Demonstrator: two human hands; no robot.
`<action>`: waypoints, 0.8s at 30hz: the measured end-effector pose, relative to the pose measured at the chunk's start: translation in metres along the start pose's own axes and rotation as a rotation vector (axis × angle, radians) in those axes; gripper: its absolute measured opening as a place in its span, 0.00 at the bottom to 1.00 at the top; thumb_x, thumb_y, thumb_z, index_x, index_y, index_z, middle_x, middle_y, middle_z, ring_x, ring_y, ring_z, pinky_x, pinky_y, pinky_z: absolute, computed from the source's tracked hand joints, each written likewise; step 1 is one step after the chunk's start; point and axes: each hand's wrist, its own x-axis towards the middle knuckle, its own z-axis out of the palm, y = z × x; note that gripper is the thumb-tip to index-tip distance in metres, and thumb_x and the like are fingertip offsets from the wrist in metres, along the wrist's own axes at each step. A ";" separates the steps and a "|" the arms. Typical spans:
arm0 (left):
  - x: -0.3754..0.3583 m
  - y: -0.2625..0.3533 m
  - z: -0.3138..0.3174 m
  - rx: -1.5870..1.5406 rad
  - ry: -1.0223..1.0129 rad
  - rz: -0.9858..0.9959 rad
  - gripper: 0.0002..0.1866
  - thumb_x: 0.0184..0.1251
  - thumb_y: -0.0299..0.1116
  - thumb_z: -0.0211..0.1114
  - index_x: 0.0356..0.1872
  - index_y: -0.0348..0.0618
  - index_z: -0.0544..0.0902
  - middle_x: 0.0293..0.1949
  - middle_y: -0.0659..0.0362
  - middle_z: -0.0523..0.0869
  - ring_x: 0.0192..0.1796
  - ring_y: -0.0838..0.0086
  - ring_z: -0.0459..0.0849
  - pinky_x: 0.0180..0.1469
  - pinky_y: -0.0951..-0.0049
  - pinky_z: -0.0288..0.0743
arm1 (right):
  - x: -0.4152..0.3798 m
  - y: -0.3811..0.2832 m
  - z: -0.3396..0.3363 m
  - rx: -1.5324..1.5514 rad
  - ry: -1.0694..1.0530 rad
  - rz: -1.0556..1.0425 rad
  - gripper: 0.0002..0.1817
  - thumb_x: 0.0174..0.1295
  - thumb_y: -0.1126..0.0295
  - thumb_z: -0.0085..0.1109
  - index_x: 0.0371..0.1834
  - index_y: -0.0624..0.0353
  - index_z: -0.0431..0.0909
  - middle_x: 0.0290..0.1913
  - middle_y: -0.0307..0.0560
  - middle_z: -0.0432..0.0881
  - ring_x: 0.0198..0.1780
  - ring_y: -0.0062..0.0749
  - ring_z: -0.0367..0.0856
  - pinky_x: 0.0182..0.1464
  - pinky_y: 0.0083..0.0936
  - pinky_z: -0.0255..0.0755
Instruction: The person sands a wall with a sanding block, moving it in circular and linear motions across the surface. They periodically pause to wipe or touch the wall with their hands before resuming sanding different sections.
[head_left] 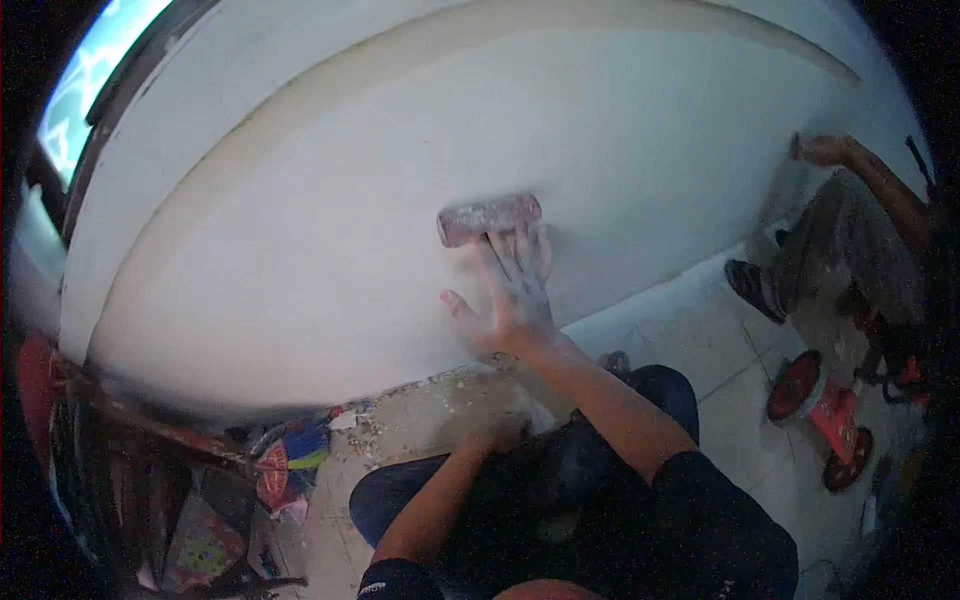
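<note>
My right hand [515, 300] is raised against the white wall [330, 200], fingers stretched upward and thumb out to the left. Pale dust coats its fingers. They press a reddish-brown, dusty sanding block [488, 220] to the wall, its long side lying across the fingertips. Low between my knees is my left hand [505, 430], in shadow and partly blurred, so its fingers cannot be made out.
Another person's hand [825, 150] reaches to the wall at right, above their shoe [755, 290]. A red wheeled toy [835, 415] stands on the tiled floor. Debris [365, 425] lies along the wall's base, by a colourful fan-shaped item [275, 470] and dark wooden furniture [150, 430].
</note>
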 end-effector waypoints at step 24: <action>-0.035 0.021 -0.043 0.005 -0.069 0.001 0.20 0.68 0.34 0.60 0.58 0.39 0.83 0.60 0.43 0.86 0.61 0.48 0.86 0.62 0.48 0.80 | 0.011 0.012 0.011 -0.147 0.109 -0.020 0.55 0.66 0.44 0.67 0.83 0.71 0.51 0.83 0.76 0.49 0.85 0.72 0.38 0.79 0.71 0.28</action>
